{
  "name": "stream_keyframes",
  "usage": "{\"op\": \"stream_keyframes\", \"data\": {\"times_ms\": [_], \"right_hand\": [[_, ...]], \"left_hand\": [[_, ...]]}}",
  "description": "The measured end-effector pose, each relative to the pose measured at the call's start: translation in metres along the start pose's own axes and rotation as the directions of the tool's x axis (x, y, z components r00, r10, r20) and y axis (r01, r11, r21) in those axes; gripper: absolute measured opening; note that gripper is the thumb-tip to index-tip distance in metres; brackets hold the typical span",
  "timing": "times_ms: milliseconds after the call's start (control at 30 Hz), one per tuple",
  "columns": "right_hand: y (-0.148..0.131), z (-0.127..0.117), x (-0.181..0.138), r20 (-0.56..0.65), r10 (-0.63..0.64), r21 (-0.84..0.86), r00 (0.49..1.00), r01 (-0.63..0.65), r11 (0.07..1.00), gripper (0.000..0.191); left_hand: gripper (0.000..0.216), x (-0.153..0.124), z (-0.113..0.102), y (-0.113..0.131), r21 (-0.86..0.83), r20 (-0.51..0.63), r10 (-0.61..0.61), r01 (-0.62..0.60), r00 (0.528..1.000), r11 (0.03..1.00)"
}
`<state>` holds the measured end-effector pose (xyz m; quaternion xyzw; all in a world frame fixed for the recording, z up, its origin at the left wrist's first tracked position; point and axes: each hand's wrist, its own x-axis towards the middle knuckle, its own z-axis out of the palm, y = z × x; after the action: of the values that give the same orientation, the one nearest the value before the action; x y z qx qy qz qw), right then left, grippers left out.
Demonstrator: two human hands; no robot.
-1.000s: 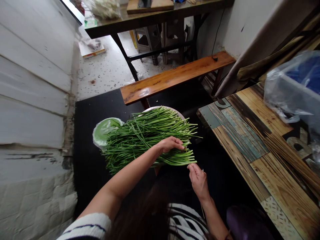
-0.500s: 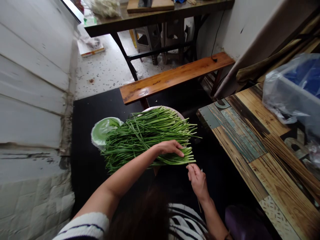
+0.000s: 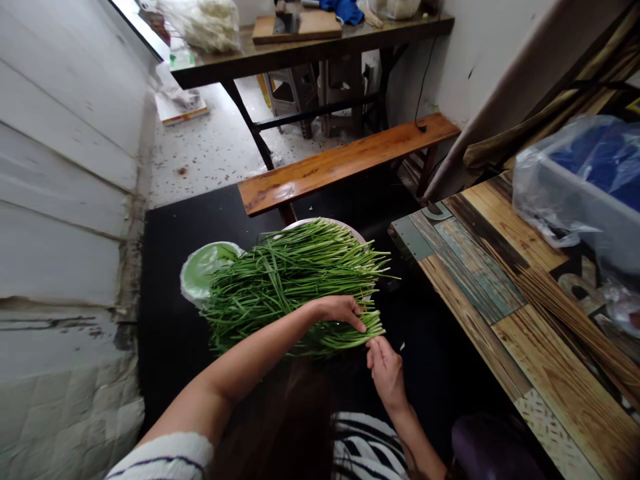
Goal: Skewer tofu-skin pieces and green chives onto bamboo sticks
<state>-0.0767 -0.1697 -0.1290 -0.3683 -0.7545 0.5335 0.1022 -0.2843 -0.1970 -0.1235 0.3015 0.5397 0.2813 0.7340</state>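
Chives (image 3: 285,287), centre of the frame: a heap of long green stems lying across a pale bowl (image 3: 350,230), cut ends toward the right, leaf tips toward the left. Left hand (image 3: 343,310): palm down on the stems just short of the cut ends, fingers curved over them; whether its grip closes round any stems cannot be told. Right hand (image 3: 386,370): just below the cut ends, grip narrow, thumb and forefinger pinched on the lowest stem ends. Left of the heap and touching it: a bag (image 3: 200,270) with a green lining. The bowl stands over a black floor (image 3: 170,333). Right of the frame: a desk (image 3: 500,267) of patterned planks carrying a bundle of skewers (image 3: 565,310) and a plastic-wrapped box (image 3: 585,187). Above the bowl: a wooden bench (image 3: 345,160).
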Motion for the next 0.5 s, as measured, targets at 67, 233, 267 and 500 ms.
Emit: {"op": "stream_keyframes", "data": {"times_ms": [67,233,267,500], "right_hand": [[0.008,0.005,-0.007,0.02,0.074,0.085,0.997,-0.075,0.994,0.034],[0.024,0.011,-0.018,0.037,0.184,0.231,0.982,-0.187,0.955,0.04],[0.026,0.011,-0.018,0.038,0.185,0.236,0.982,-0.189,0.953,0.04],[0.021,0.004,-0.014,0.042,0.142,0.163,0.989,-0.147,0.976,0.038]], "left_hand": [[0.031,-0.002,-0.009,-0.003,0.104,-0.042,0.086,-0.081,0.995,0.991],[0.018,0.003,-0.018,-0.003,0.551,-0.414,0.396,-0.121,0.819,0.826],[0.015,0.007,-0.015,-0.003,0.658,-0.424,0.443,-0.068,0.79,0.75],[0.015,0.021,-0.004,-0.006,0.878,-0.369,0.604,0.052,0.706,0.475]]}}
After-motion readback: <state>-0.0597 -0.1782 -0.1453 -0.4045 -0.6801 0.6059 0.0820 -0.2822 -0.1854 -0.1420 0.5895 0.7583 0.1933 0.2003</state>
